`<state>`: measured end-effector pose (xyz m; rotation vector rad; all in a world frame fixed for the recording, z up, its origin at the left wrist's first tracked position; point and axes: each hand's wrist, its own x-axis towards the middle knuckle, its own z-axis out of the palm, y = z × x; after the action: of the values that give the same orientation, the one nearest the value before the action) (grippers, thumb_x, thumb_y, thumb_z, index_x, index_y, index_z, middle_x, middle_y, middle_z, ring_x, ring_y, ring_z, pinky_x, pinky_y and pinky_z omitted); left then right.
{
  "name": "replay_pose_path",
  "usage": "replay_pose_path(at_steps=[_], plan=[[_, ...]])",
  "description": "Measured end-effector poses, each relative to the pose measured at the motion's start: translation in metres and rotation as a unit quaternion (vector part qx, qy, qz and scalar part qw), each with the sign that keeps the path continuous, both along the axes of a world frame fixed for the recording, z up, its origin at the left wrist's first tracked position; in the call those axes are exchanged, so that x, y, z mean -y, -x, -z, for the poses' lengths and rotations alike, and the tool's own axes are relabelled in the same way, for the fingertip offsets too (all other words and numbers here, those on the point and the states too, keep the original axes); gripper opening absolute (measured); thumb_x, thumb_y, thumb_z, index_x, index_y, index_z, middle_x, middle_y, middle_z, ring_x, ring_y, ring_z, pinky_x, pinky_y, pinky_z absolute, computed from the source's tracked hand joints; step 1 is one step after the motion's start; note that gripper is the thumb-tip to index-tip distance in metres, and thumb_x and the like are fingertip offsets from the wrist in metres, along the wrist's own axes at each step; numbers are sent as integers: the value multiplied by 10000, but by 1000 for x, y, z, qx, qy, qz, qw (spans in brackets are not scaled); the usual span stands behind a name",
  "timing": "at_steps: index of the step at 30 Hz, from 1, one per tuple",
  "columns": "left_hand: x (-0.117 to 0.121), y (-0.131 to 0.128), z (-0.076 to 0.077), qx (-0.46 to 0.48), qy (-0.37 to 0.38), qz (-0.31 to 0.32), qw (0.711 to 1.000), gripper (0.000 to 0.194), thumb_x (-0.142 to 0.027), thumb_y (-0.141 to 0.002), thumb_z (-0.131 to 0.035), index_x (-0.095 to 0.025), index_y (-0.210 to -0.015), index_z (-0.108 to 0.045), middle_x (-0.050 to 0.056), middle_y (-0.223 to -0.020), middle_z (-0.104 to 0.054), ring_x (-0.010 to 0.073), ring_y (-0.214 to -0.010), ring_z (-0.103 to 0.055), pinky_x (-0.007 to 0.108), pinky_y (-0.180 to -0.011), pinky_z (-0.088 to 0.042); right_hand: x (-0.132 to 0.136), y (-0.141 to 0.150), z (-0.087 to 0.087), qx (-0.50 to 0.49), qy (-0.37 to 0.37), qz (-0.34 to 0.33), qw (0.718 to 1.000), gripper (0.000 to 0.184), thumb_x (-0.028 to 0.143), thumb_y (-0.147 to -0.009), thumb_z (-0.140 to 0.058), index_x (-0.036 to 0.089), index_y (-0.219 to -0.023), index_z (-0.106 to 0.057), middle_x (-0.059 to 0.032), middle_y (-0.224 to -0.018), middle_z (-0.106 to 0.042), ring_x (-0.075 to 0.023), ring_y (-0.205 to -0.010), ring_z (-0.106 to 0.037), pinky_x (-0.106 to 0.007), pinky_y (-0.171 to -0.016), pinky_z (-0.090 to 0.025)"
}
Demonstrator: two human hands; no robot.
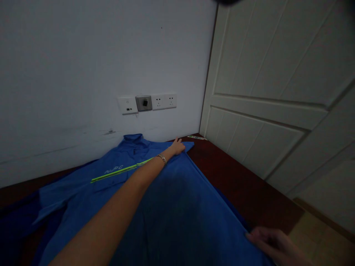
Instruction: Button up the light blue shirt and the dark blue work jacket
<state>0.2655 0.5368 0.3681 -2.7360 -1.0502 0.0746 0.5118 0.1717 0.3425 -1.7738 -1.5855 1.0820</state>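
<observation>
A blue work shirt (172, 207) lies spread out, its collar (134, 139) close to the wall. White letters and a yellow-green stripe (116, 173) run across its chest. My left hand (177, 146), with a bracelet at the wrist, reaches across the shirt and grips the cloth near the far right sleeve. At the lower right, my right hand (273, 242) pinches the shirt's side edge between thumb and fingers. Darker blue cloth (20, 218) shows beneath and beside the shirt on the left. My left forearm hides part of the shirt front.
The shirt rests on a dark red-brown wooden surface (235, 184). Behind it is a white wall with a row of sockets (164, 101). A white panelled door (249, 125) stands on the right. A small printed strip (196, 137) lies in the far corner. Light flooring (313, 236) shows lower right.
</observation>
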Motion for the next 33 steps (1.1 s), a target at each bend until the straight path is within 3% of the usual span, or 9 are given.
replay_pose_path(at_steps=[4, 8, 11, 15, 20, 24, 28, 33], plan=[[9, -3, 16, 11, -45, -22, 999, 215, -124, -772, -483, -146, -869, -675, 148, -1029, -598, 314, -1136, -363, 557, -1008, -71, -4, 5, 2, 63, -31, -16, 997, 410, 557, -738, -486, 183, -588, -564, -12, -553, -593, -126, -521, -550, -188, -488, -428], [18, -5, 17, 37, -76, -30, 996, 290, -145, -783, -463, -152, -1026, -622, 157, -1169, -510, 328, -1149, -341, 585, -983, -132, -4, 7, 8, 104, -59, -28, 992, 256, 463, -757, -498, 215, -789, -552, 23, -520, -583, -124, -468, -552, -189, -460, -417], [28, -6, 5, 66, -62, 49, 995, 348, -135, -774, -467, -195, -1097, -581, 114, -1193, -499, 286, -1134, -360, 484, -970, -250, -6, 8, 7, 122, -90, -47, 987, 243, 419, -783, -480, 232, -921, -555, 4, -654, -650, -142, -549, -606, -211, -537, -469], [45, -6, -8, 54, 15, 187, 981, 286, -118, -770, -475, -195, -998, -629, 71, -1042, -596, 206, -1035, -449, 309, -880, -356, -18, 11, -4, 163, -137, -69, 975, 248, 418, -788, -493, 226, -908, -593, -47, -933, -667, -184, -818, -639, -256, -748, -492], [66, 0, 2, 44, 83, 247, 965, 233, -231, -800, -535, -175, -1004, -633, 60, -986, -636, 164, -942, -516, 248, -816, -383, -41, 23, -16, 205, -135, -104, 964, 271, 418, -823, -444, 208, -914, -589, -63, -946, -652, -195, -849, -625, -292, -782, -476], [70, 1, 19, 59, 59, 240, 967, 241, -265, -830, -509, -188, -1029, -621, 63, -950, -628, 161, -920, -522, 252, -801, -385, -54, 29, -15, 236, -134, -108, 956, 267, 405, -814, -445, 192, -882, -592, -72, -912, -649, -207, -812, -623, -314, -756, -471], [74, -4, 33, 85, 18, 193, 977, 234, -267, -835, -496, -186, -1014, -622, 70, -933, -600, 173, -934, -511, 279, -838, -381, -62, 23, -5, 240, -127, -118, 955, 251, 330, -828, -381, 199, -811, -595, -59, -836, -655, -195, -758, -627, -297, -711, -466], [82, 2, 27, 155, -18, 97, 983, 243, -264, -849, -449, -175, -1008, -610, 72, -1019, -566, 175, -974, -501, 295, -879, -381, -67, 10, 8, 210, -118, -116, 964, 244, 343, -823, -357, 217, -822, -566, -40, -773, -663, -187, -694, -637, -275, -636, -472]])
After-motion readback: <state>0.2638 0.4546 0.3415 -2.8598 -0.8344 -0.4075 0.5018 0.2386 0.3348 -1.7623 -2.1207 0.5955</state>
